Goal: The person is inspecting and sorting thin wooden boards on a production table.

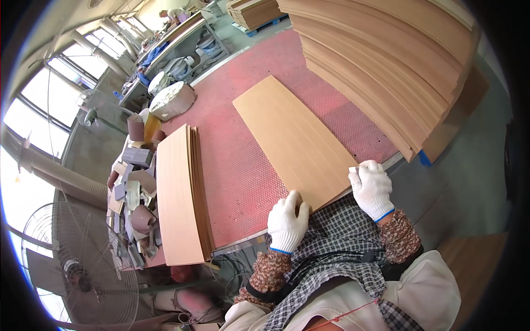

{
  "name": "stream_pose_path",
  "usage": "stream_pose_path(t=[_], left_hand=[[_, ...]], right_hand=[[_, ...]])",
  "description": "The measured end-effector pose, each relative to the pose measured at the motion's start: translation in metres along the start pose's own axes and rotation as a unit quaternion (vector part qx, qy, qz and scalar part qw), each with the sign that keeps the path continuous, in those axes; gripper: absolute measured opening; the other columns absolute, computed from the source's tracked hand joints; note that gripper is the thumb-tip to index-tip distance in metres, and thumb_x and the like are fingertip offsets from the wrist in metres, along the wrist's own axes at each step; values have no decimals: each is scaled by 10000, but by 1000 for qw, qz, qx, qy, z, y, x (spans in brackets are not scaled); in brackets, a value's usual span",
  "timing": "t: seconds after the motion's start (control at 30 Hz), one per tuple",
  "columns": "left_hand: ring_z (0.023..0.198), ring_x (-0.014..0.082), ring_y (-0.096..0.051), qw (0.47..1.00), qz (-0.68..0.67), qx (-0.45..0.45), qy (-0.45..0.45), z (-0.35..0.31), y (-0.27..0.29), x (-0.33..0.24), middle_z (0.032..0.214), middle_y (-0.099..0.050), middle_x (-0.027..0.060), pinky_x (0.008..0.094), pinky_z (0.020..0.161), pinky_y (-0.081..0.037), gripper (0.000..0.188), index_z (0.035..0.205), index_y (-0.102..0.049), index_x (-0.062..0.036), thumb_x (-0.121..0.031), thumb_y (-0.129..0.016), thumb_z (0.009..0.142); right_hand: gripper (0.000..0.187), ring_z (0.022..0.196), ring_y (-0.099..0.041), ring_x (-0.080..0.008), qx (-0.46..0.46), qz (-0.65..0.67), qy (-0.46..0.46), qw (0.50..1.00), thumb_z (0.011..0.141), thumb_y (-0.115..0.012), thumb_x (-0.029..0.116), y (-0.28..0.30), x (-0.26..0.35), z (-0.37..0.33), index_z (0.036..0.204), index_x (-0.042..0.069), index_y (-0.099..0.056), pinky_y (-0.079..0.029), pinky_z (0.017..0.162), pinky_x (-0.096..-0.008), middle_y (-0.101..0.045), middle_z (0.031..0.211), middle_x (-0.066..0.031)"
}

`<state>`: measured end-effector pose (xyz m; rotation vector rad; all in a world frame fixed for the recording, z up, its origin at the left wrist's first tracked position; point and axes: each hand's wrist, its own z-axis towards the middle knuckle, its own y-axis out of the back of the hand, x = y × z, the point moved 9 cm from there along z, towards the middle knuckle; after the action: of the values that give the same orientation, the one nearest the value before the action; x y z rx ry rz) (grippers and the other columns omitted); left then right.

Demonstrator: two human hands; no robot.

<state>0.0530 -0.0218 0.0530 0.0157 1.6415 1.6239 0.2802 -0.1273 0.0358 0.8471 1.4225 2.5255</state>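
A long, light-brown wooden board lies flat on the red mesh-patterned table top, one short end toward me. My left hand, in a white knitted glove, grips the board's near left corner with thumb and fingers curled. At the near right corner is my right hand, also gloved, its fingers closed together. A small pale piece with a darker edge shows at those fingertips, against the board's edge. Its kind is too small to tell.
A tall stack of boards rises at the right. Several thinner boards stand stacked at the left, beside a heap of blocks and sandpaper rolls. A caged fan is at the lower left. Another person is far back.
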Motion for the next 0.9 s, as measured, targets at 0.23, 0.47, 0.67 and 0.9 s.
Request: stream_pose_path(t=[0.23, 0.47, 0.67, 0.9], left_hand=[[742, 261, -647, 993, -85, 51, 71, -15, -4, 10, 806, -646, 121, 401, 738, -543, 229, 1073, -632, -24, -226, -691, 983], [822, 144, -682, 941, -259, 33, 214, -39, 7, 55, 1009, -740, 146, 277, 728, -572, 678, 1588, -396, 113, -180, -682, 1047], [571, 41, -499, 823, -471, 31, 314, -53, 29, 75, 855, -627, -5, 210, 495, -414, 410, 1385, -629, 39, -240, -635, 1085], [511, 39, -529, 789, -550, -118, 248, -67, 68, 84, 882, -690, 29, 195, 477, -444, 376, 1343, -636, 33, -270, -601, 1122]], right_hand=[[321, 916, -646, -361, 9, -5, 16, 1000, 1042, -648, 344, -6, 5, -5, 922, 48, -683, -546, 774, -520, -639, 965, -144], [307, 846, -688, -370, 37, 116, -6, 992, 1050, -656, 350, 8, 14, -17, 948, 73, -742, -566, 749, -513, -683, 888, -134], [335, 838, -746, -190, 291, 402, -155, 854, 1093, -592, 269, -32, 23, -33, 1210, 0, -753, -606, 772, -356, -770, 1019, -112], [402, 854, -717, -142, 357, 443, -111, 815, 1121, -561, 274, -38, 69, -20, 1339, -50, -655, -597, 690, -280, -746, 1042, -88]])
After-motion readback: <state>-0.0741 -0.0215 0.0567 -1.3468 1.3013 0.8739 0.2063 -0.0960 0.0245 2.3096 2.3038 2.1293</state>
